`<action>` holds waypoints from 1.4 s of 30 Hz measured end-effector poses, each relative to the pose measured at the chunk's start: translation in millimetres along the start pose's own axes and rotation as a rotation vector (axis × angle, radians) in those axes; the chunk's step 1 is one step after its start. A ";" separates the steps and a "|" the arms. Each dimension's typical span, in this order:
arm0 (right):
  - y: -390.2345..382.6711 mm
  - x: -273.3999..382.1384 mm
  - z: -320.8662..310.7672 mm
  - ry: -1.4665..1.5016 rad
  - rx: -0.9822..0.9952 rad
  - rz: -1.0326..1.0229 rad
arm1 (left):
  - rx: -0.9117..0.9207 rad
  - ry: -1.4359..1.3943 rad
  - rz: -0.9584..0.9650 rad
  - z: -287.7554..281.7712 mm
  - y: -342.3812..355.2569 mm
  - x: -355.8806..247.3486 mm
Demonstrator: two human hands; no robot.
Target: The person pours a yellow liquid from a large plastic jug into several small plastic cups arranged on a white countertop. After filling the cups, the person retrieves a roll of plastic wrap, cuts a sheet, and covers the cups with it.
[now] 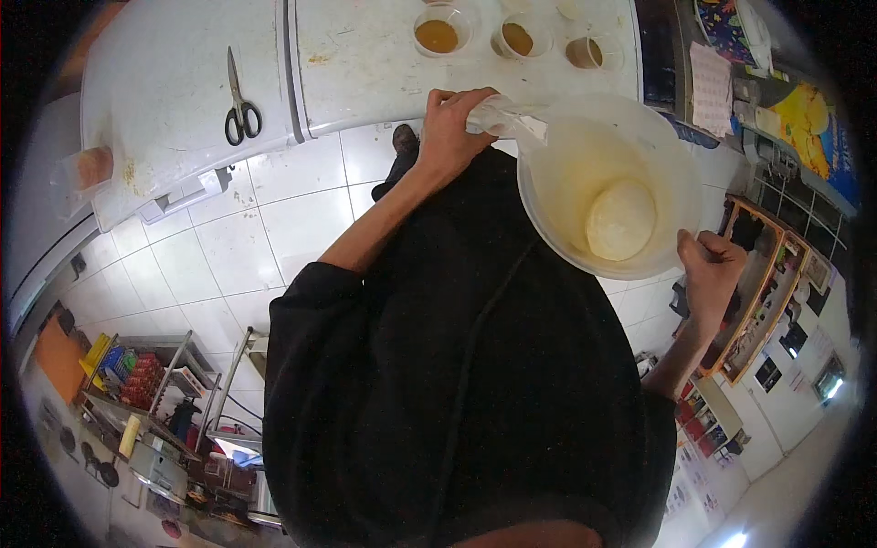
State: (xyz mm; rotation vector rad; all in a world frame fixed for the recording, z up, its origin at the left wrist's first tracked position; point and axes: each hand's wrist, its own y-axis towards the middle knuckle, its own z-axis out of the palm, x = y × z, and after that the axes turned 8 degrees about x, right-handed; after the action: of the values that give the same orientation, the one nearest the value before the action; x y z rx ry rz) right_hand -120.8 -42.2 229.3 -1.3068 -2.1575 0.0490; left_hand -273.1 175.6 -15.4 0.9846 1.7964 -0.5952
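Note:
A large translucent white bucket point(557, 196) is in front of me at the right, beside the white worktop's front edge. Inside it lies a smooth, pale round lump point(622, 220) that looks like dough. My left hand point(457, 132) is closed on a crumpled clear plastic bag point(513, 121), which reaches over the bucket's left rim. At the opposite side, my right hand point(709, 269) is closed against the lower right rim, its thumb and fingers pinched together there. The bucket's underside is hidden.
Three clear cups with brown contents, including one cup point(437, 36), stand along the worktop point(365, 73). Black-handled scissors point(239, 105) lie farther left. Another clear container point(89, 169) is at the left edge. A wooden shelf unit point(758, 283) stands to my right.

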 end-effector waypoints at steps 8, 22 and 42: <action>-1.0 3.0 2.1 -0.002 -0.015 -0.022 | -0.029 -0.046 0.016 2.3 -0.5 6.7; -2.1 3.6 3.0 -0.045 0.027 -0.029 | 0.004 -0.063 -0.053 0.9 -2.8 4.8; -1.6 -30.2 0.3 0.160 -0.110 -0.059 | -0.093 -0.181 -0.103 5.0 6.3 -23.3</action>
State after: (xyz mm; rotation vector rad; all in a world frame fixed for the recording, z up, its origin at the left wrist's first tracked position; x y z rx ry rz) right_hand -112.4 -67.6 215.2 -1.2615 -2.0854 -0.1946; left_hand -260.4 167.1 3.9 0.7540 1.7048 -0.6379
